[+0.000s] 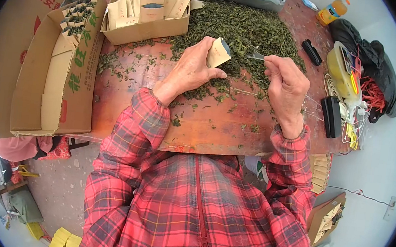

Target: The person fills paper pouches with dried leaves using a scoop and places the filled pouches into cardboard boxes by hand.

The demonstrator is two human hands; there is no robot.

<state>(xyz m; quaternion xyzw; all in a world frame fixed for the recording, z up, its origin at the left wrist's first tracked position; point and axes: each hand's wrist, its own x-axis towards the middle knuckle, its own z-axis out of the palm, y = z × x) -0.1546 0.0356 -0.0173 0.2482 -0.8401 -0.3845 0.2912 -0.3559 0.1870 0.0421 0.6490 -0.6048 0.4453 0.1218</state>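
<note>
Between the fingers and thumb of my left hand (194,67) is a small tan paper packet (219,54), tilted, with its dark mouth facing right. My right hand (286,84) is closed round the handle of a small metal spoon (256,56), whose tip points left toward the packet. Both hands are over the near edge of a large heap of dark green tea leaves (251,25). Whether the spoon carries any leaves is too small to tell.
A carton of tan packets (144,33) stands left of the heap. Farther left, a taller cardboard box (76,106) holds packets with leaves in them. Right of the heap lie black objects (330,117), a yellow tub (341,73) and an orange drink bottle (332,12). Loose leaves dot the red table (197,128).
</note>
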